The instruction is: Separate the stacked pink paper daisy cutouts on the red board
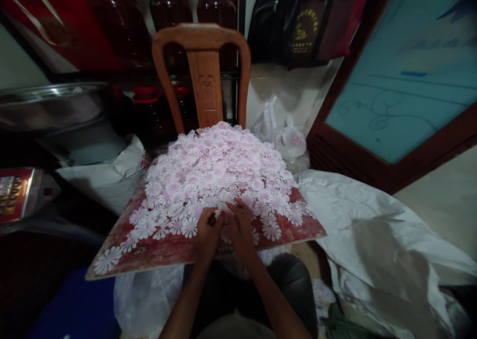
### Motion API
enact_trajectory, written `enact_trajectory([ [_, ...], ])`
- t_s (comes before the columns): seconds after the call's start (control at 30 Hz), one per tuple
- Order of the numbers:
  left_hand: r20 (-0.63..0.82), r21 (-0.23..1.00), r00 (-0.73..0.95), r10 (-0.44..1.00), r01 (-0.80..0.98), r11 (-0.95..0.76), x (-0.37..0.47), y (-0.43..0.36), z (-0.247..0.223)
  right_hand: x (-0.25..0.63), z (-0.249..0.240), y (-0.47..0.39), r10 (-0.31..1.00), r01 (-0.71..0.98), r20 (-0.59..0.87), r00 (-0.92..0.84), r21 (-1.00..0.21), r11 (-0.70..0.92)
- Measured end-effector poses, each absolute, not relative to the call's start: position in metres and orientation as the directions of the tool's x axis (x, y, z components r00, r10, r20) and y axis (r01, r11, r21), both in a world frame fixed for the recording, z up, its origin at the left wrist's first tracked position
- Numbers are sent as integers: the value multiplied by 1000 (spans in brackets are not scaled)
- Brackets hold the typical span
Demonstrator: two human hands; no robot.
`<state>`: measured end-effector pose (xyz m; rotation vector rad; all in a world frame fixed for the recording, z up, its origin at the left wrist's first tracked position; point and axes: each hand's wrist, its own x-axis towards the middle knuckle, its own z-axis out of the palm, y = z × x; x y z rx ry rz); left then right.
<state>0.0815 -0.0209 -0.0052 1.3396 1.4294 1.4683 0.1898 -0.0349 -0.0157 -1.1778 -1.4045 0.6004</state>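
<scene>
A large heap of white and pale pink flower-shaped pieces (219, 165) covers most of a worn red board (167, 254). My left hand (209, 229) and my right hand (240, 224) meet at the near edge of the heap. Between them is a pale flower piece (225, 229), partly covered by my fingers. The left fingers are curled around it, with the thumb toward the right hand. On the right hand the thumb and index finger press at the same piece while other fingers bend over the heap. A single flower piece (108, 260) lies at the board's left corner.
Behind the board stands a wooden chair back (206, 80), with red-lidded jars (171, 11) on shelves. A white sack (357, 205) lies at right beside a framed glass door (402, 80). A metal basin (52, 105) is at left, a plastic bag (145, 299) below the board.
</scene>
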Motion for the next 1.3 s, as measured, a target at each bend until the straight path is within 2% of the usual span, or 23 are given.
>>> enact_trajectory([
  [0.23, 204, 973, -230, 952, 155, -171, 81, -22, -7, 191, -18, -34, 868, 266, 462, 182, -873, 409],
  [0.43, 166, 982, -251, 954, 134, -135, 79, -24, -7, 191, -15, -33, 891, 215, 410, 195, -904, 369],
  [0.7, 138, 990, -244, 960, 74, -124, 78, -22, -12, 190, -11, -32, 886, 206, 420, 195, -901, 382],
  [0.97, 151, 986, -200, 968, 104, -132, 79, -21, -12, 189, -15, -33, 910, 190, 352, 218, -930, 314],
  [1.17, 198, 963, -174, 965, 220, -158, 80, -21, -7, 190, -15, -33, 918, 152, 312, 244, -947, 282],
  [1.3, 226, 942, -143, 963, 285, -179, 81, -22, -6, 191, -9, -38, 887, 248, 400, 231, -906, 344],
])
